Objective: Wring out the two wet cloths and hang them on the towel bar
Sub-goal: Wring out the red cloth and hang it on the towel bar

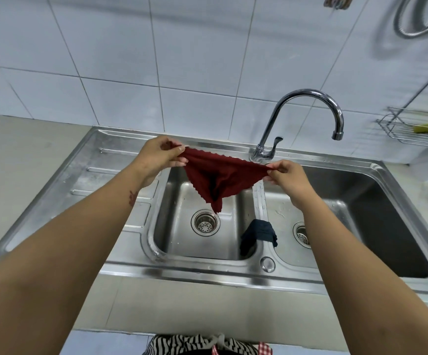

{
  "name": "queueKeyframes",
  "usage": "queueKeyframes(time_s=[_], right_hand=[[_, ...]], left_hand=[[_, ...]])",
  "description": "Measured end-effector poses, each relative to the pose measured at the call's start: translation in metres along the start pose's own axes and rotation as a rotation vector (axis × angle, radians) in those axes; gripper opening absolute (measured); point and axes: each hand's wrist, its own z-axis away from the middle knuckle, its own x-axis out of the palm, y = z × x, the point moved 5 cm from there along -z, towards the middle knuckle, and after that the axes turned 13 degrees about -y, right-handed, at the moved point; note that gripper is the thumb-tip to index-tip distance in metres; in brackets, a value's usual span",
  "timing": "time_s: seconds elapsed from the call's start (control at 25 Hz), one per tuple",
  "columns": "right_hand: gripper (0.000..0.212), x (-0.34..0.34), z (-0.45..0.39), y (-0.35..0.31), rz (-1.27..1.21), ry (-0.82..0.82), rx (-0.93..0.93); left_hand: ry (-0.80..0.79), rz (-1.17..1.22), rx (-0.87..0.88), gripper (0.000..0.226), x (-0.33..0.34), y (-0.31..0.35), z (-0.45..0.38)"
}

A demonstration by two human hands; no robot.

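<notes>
Left hand [156,156], right hand [288,174] pinch red cloth [218,180] corners, spread, sagging.

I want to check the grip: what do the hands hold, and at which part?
Both hands hold the red cloth: left hand and right hand each pinch one upper corner.

Pale square wall tiles [195,47] rise behind a grey counter [15,155] holding a steel double sink [120,252] with a chrome faucet [307,98]; a wire rack [399,134] hangs at right.
</notes>
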Motion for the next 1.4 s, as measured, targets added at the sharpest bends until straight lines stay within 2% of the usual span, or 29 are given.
queueKeyframes(time_s=[0.16, 0.32, 0.48, 0.56, 0.6, 0.64, 0.68, 0.76, 0.8, 0.92, 1.04, 1.2, 1.4], right_hand=[[0.028, -0.009, 0.001, -0.01, 0.055, 0.018, -0.029], [0.016, -0.016, -0.007, -0.029, 0.094, 0.099, -0.065], [0.012, -0.022, -0.009, -0.049, 0.204, 0.111, -0.097], [0.014, -0.026, 0.003, -0.068, 0.285, 0.314, -0.253], [0.015, -0.025, 0.011, -0.075, 0.314, 0.431, -0.36], [0.016, -0.021, 0.016, -0.078, 0.368, 0.477, -0.429], [0.016, -0.012, 0.014, -0.075, 0.462, 0.417, -0.424], [0.016, 0.004, 0.002, -0.051, 0.631, 0.184, -0.238], [0.016, 0.002, 0.003, -0.045, 0.612, 0.176, -0.199], [0.015, -0.015, 0.008, -0.058, 0.554, 0.305, -0.27], [0.014, -0.016, 0.009, -0.067, 0.535, 0.327, -0.338], [0.013, -0.016, 0.013, -0.06, 0.553, 0.31, -0.351], [0.013, -0.016, 0.016, -0.055, 0.579, 0.254, -0.271]], left_hand=[[-0.072, -0.05, -0.013, 0.014, 0.004, 0.01, 0.005], [-0.075, -0.32, -0.022, 0.025, 0.008, 0.022, 0.002], [0.151, -0.27, 0.099, 0.008, 0.007, 0.045, -0.001], [0.325, -0.384, 0.231, 0.008, 0.004, 0.059, 0.004], [0.4, -0.492, 0.321, 0.011, 0.005, 0.065, 0.009], [0.449, -0.656, 0.394, 0.013, 0.009, 0.068, 0.014], [0.438, -0.875, 0.406, 0.014, 0.016, 0.067, 0.015], [0.291, -1.199, 0.268, 0.017, 0.026, 0.046, 0.011], [0.277, -1.221, 0.211, 0.018, 0.024, 0.038, 0.011], [0.441, -1.146, 0.206, 0.025, 0.013, 0.048, 0.014], [0.454, -1.26, 0.21, 0.031, 0.017, 0.059, 0.015], [0.431, -1.398, 0.142, 0.036, 0.014, 0.056, 0.023], [0.488, -1.355, 0.129, 0.04, 0.017, 0.057, 0.037]])
